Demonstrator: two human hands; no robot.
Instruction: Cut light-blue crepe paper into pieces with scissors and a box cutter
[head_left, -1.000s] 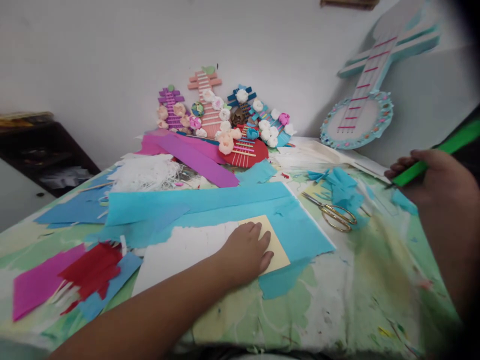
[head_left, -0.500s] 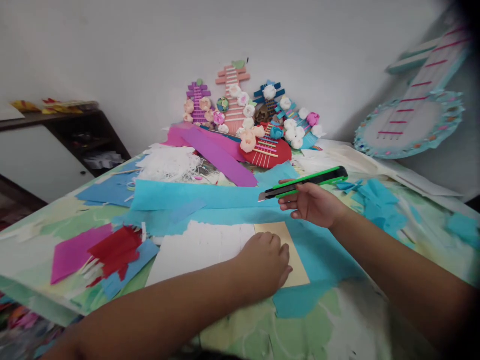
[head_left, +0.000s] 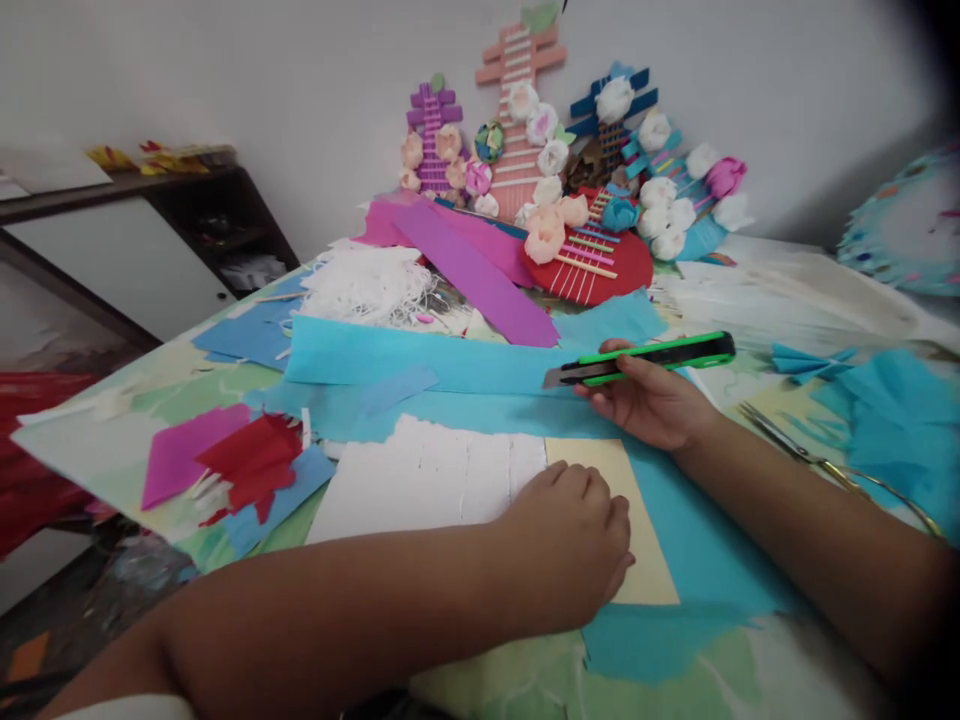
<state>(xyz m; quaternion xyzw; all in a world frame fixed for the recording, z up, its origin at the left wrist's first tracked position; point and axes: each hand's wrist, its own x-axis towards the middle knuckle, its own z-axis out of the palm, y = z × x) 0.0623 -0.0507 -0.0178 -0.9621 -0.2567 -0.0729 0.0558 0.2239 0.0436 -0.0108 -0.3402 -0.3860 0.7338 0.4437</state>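
Now right hand (head_left: 664, 405) clasped round green cutter (head_left: 679, 352); left hand (head_left: 566, 550) curled on cream paper (head_left: 651, 565), grip unclear.

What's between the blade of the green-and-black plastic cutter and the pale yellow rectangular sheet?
In the head view, bright blue paper shows between the metal blade and the yellow sheet.

We see a green-and-black cutting knife (head_left: 697, 350) of smooth, hard plastic, with a flat grey metal blade (head_left: 556, 378). At three o'clock, the gold-handled scissors (head_left: 780, 433) are shiny metal. At seven, our white paper sheet (head_left: 397, 490) has a rough, torn top edge. Between four and five, the cream straight-edged card (head_left: 652, 570) looks smooth and dull. At ten, the thin white shreds (head_left: 367, 285) look stringy. At one, the peach paper flower (head_left: 545, 230) looks crumply.
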